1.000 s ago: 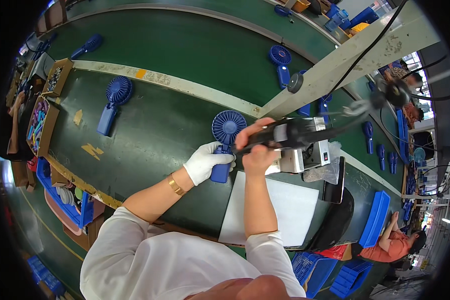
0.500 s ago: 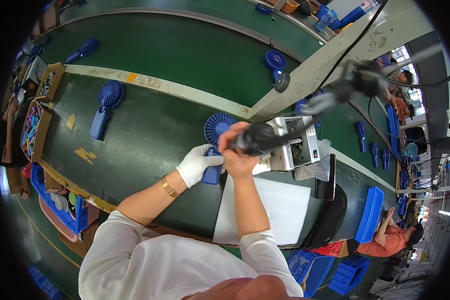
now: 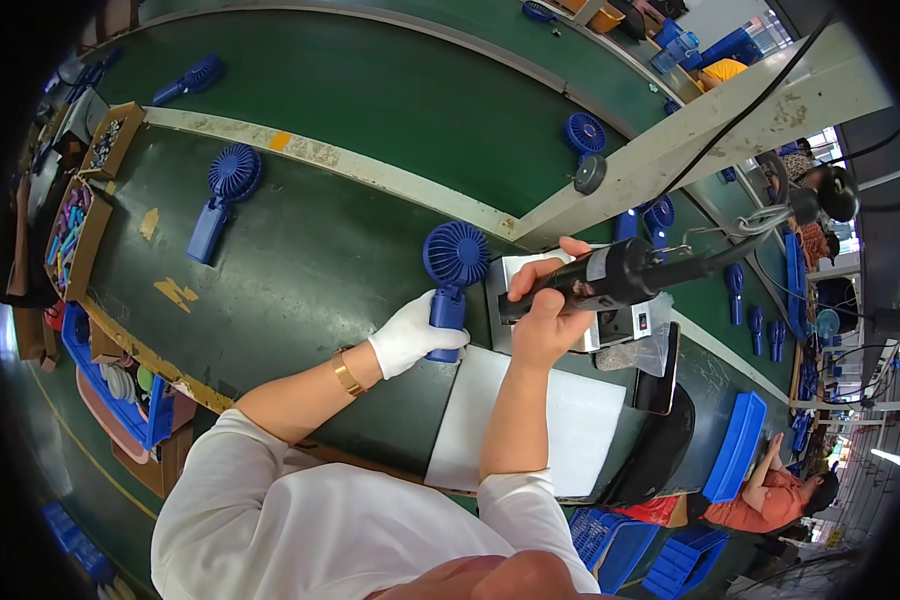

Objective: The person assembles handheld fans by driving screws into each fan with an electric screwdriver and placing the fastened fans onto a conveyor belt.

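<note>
The gloved left hand (image 3: pixel 410 335) grips the handle of a blue fan (image 3: pixel 453 275) lying on the green belt (image 3: pixel 300 270). Just beside it, the bare right hand (image 3: pixel 548 320) closes around a black screwdriver (image 3: pixel 605 280) hanging on a cable, over the white mat (image 3: pixel 570 430).
</note>
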### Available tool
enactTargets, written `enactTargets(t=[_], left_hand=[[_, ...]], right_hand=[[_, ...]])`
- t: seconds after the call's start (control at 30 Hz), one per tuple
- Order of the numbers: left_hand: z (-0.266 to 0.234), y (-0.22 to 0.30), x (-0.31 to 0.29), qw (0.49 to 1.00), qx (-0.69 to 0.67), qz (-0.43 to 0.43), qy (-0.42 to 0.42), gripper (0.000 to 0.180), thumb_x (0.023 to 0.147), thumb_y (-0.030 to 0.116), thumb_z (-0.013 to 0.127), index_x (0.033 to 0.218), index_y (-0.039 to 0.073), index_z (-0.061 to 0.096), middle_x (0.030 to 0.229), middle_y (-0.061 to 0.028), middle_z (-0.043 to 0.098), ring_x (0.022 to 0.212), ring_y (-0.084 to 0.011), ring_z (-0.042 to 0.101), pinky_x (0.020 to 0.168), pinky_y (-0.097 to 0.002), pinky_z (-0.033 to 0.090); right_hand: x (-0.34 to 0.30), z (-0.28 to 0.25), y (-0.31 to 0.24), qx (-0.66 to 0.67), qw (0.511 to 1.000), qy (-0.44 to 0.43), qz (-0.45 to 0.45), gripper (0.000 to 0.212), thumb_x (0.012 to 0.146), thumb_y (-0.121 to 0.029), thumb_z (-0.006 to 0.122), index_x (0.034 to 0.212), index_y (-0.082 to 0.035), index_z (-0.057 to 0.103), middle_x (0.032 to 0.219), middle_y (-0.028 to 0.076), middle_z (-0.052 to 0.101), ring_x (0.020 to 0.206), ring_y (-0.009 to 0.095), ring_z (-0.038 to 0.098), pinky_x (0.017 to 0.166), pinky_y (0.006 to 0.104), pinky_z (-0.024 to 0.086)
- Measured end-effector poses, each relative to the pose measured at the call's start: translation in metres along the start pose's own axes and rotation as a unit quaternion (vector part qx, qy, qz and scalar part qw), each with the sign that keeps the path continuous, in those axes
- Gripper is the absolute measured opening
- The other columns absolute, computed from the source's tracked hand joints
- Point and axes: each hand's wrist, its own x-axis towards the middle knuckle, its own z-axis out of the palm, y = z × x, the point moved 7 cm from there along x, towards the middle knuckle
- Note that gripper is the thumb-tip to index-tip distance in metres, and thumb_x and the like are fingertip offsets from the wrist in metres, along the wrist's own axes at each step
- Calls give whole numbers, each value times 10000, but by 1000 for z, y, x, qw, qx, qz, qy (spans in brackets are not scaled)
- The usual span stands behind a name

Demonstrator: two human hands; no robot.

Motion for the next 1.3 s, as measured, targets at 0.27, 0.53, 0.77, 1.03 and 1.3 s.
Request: enactTargets(t=[0.27, 0.53, 0.77, 1.03, 1.3], left_hand=[[-8, -3, 3, 979, 190, 29, 68, 369, 689, 205, 701, 961, 19, 534, 814, -40, 582, 730, -121, 567, 687, -274, 474], [-9, -3, 1, 967, 237, 26, 85, 365, 705, 223, 690, 962, 9, 546, 828, -55, 615, 729, -119, 584, 693, -266, 480], [-15, -3, 3, 952, 278, 45, 118, 428, 698, 273, 687, 987, -7, 541, 849, -104, 629, 761, -169, 600, 723, -289, 477], [-16, -15, 5, 976, 123, 133, 119, 432, 724, 177, 683, 1070, 4, 490, 863, -72, 602, 758, -160, 597, 719, -285, 482], [-77, 158, 8, 785, 443, 303, 310, 803, 706, 335, 737, 1337, 11, 361, 1249, -181, 503, 1145, -270, 506, 959, -345, 404]], right_hand=[[-13, 26, 18, 139, 989, -1, 59, 830, 670, -651, 646, 1166, -40, 384, 611, 44, 467, 508, 127, 458, 468, 259, 378], [-18, 28, 33, 160, 984, 5, 80, 803, 638, -638, 687, 1136, -74, 407, 628, 41, 481, 537, 126, 467, 493, 265, 389], [-27, 33, 49, 187, 978, -7, 93, 760, 620, -628, 714, 1123, -130, 435, 653, 32, 485, 548, 124, 458, 507, 269, 383], [-21, 22, 28, 144, 988, 12, 56, 760, 674, -619, 679, 1165, -116, 389, 661, 64, 517, 536, 149, 473, 498, 284, 398], [1, -11, -15, 61, 996, 47, -41, 498, 727, -41, 651, 1155, 44, 411, 665, 85, 544, 549, 111, 484, 534, 202, 398]])
